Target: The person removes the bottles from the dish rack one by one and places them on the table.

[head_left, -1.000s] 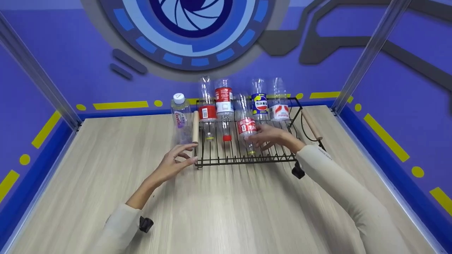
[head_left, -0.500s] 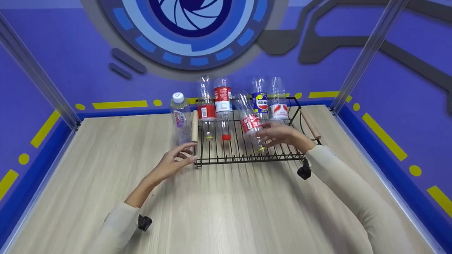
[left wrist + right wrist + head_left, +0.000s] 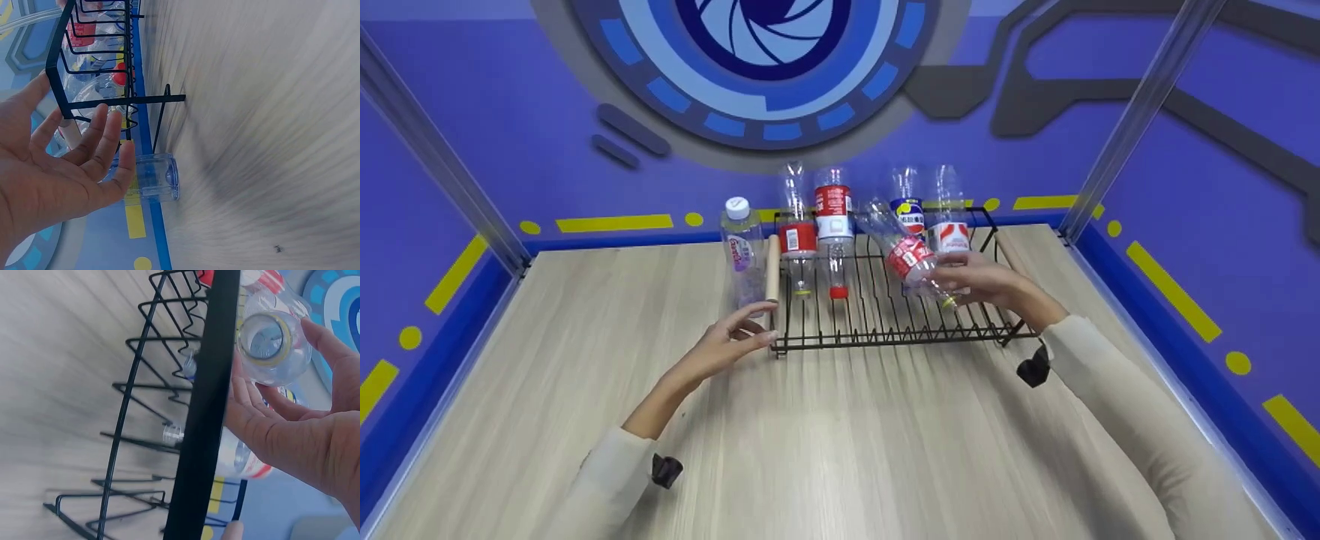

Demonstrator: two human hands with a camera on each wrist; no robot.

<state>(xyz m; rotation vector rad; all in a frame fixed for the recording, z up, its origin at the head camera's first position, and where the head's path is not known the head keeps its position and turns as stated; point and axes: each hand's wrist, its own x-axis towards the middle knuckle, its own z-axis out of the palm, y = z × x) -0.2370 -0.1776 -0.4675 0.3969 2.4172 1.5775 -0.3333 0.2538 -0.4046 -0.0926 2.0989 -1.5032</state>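
Observation:
In the head view, my right hand grips a clear plastic bottle with a red label near its yellow-ringed neck. The bottle tilts, neck down to the right, above the wire rack. From the right wrist view, its neck faces the camera, with thumb and fingers around it. My left hand touches the rack's front left corner, its fingers loosely bent. The left wrist view shows those fingers against the black frame. More bottles stand neck-down in the rack, including a red-labelled one and a red-capped one.
Left of the rack, a white-capped clear bottle stands upright on the wooden table. A blue-labelled bottle and a red-and-white-labelled one stand at the rack's back right. Wooden handles flank the rack; a blue wall rises behind.
My right hand has moved right, and the held bottle has gone from nearly upright to a clear tilt, its neck swinging right and up. The left hand stays at the rack corner.

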